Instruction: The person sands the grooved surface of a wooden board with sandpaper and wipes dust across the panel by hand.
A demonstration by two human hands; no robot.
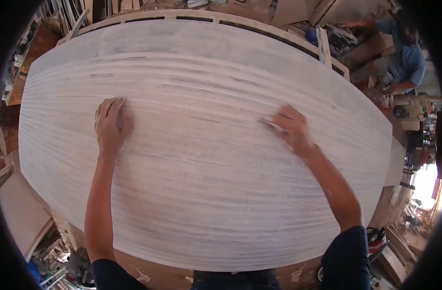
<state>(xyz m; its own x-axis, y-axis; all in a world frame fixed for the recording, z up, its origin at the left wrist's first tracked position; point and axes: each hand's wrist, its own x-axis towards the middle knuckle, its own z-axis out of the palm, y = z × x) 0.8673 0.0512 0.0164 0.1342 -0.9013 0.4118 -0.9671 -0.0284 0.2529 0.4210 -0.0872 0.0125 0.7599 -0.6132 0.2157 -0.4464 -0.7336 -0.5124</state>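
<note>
A large pale panel (196,203), streaked with whitish powder in long grooves, spreads across most of the view below both hands. On its left part rests my left hand (112,125), fingers curled down. A small grey piece (119,121) shows between its thumb and fingers; the rest of it is covered. Right of the middle, my right hand (292,128) is closed and a little smeared by motion. From its fingertips a thin, dark-edged piece (266,122) sticks out to the left, close to the panel's surface. Its exact kind is not clear.
A wooden frame (153,16) with dark gaps runs along the panel's far edge. At the upper right another person (406,55) in a blue shirt is beside some tools. Boards (25,208) lean at the lower left, and cluttered scraps (394,256) lie at the lower right.
</note>
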